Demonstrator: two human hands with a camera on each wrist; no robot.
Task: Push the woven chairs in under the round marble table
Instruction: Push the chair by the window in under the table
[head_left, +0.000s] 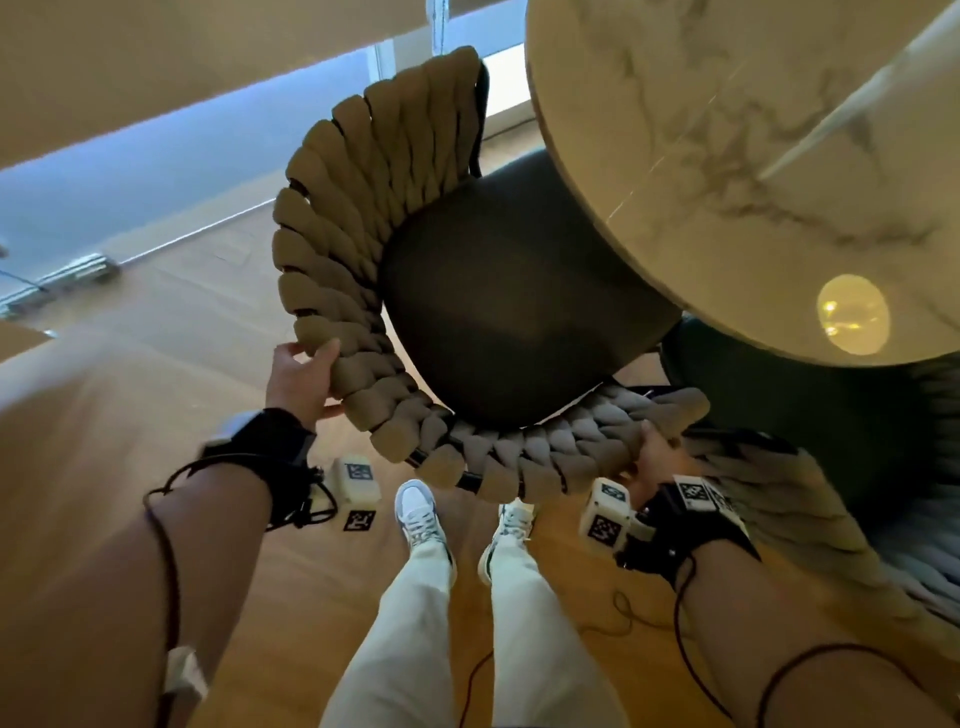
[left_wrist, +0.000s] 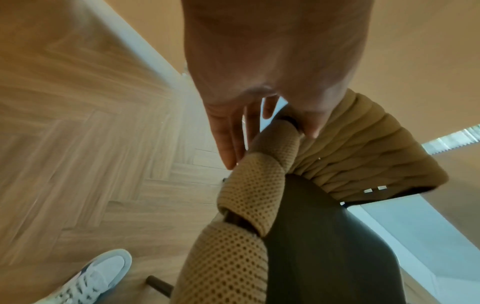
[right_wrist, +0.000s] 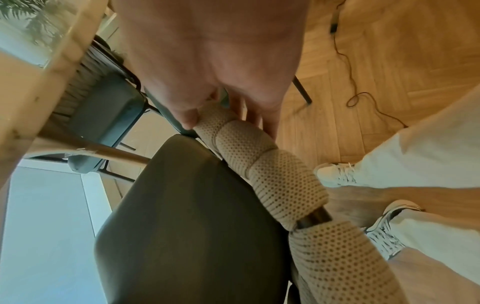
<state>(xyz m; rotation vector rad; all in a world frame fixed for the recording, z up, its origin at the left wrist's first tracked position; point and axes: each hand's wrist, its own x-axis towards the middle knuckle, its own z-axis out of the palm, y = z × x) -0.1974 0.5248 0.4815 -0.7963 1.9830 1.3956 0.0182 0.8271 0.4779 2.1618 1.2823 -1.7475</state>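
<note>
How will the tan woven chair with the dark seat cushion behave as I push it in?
The tan woven chair probably slides stiffly as one piece: a dark frame shows between the wraps. The soft mesh padding may squash under the left hand and right hand, though both grip its rim. The wooden floor looks smooth, so little drag.

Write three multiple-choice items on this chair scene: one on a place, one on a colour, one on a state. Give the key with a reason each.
1. Where does the left hand grip the woven chair?
A. backrest rim
B. seat cushion
C. a leg

2. What colour is the seat cushion?
A. white
B. dark grey-brown
C. red

3. How far in is the seat under the marble table?
A. fully clear of it
B. partly under the edge
C. wholly hidden

Key: 1 A, fingers curl over the rim; 2 B, head view shows it dark; 3 B, the tabletop overlaps one seat corner.
</note>
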